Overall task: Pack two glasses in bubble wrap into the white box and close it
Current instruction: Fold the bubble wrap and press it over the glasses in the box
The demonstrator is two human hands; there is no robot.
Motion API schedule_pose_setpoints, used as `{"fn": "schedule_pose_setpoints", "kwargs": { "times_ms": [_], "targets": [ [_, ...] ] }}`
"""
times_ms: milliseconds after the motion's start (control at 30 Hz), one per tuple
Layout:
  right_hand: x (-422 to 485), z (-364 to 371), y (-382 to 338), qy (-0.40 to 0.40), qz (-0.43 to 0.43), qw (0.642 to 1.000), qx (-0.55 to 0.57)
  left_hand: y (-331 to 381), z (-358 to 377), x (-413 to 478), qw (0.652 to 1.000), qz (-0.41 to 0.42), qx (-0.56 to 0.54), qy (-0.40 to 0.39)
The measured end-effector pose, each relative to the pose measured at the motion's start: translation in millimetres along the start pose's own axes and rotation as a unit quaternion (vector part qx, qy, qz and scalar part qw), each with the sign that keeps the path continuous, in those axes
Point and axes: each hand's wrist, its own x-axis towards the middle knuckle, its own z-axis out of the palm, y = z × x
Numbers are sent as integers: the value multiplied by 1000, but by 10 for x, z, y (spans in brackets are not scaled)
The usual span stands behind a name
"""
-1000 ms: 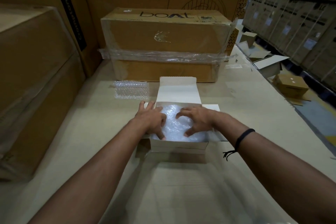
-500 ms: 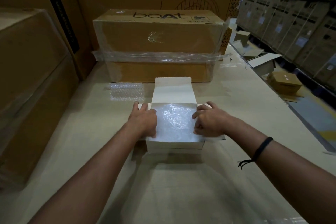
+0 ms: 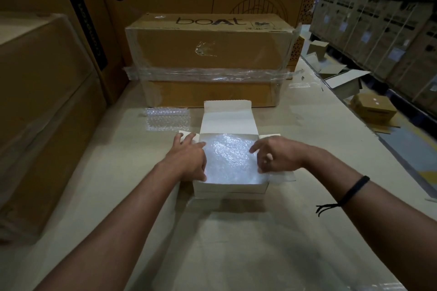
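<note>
The white box [image 3: 230, 188] sits open on the table, its lid flap [image 3: 228, 119] standing up at the back. Bubble wrap [image 3: 230, 160] fills the inside to the rim; the glasses under it are hidden. My left hand [image 3: 189, 157] rests on the left side flap [image 3: 181, 134] with its fingers fairly straight and its thumb at the box's left rim. My right hand [image 3: 275, 157] hovers over the right side flap [image 3: 285, 175], which lies spread outward. Its fingers are loosely curled, the index finger reaching over the wrap and the thumb tip at the right rim.
A spare piece of bubble wrap [image 3: 166, 119] lies left of the lid flap. A taped brown carton [image 3: 208, 64] stands right behind the box. Large cartons [image 3: 45, 101] wall the left side. The table edge [image 3: 369, 123] runs along the right, with small boxes [image 3: 372, 108] on the floor beyond.
Both hands left the middle of the bubble wrap and moved outward to the box's side flaps. My right hand has since lifted a little, its fingers curling.
</note>
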Motion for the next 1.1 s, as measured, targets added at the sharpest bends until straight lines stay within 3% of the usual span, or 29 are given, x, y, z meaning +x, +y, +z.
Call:
{"fn": "schedule_pose_setpoints", "kwargs": {
  "times_ms": [133, 267, 333, 467, 633, 800, 867, 933, 1000, 1100],
  "targets": [
    [25, 169, -121, -109, 46, 987, -108, 75, 111, 35, 999, -26, 32, -19],
    [18, 211, -144, -156, 61, 981, -102, 65, 112, 40, 999, -28, 22, -30],
    [-17, 153, -115, -151, 57, 985, -65, 56, 102, 38, 999, -23, 16, -36],
    [-88, -15, -80, -68, 58, 996, -18, 36, 73, 28, 999, -16, 6, -45],
    [-31, 168, -205, -160, 59, 968, -182, 19, 41, 21, 998, -13, 4, -61],
    [1, 117, -264, -195, 93, 964, -154, 58, 44, -16, 999, -23, -8, -28],
    [1, 31, -221, -139, 97, 980, -102, 51, 9, -62, 999, -32, -32, 8],
    [5, -44, -187, 9, 94, 995, -27, 48, -25, -105, 996, -46, -59, 52],
    [52, -25, -218, 111, 32, 992, -49, 61, -38, -134, 993, -55, -68, 77],
    [196, 136, -354, 112, -79, 988, -77, 86, 4, -120, 995, -62, -48, 60]
  ]
}}
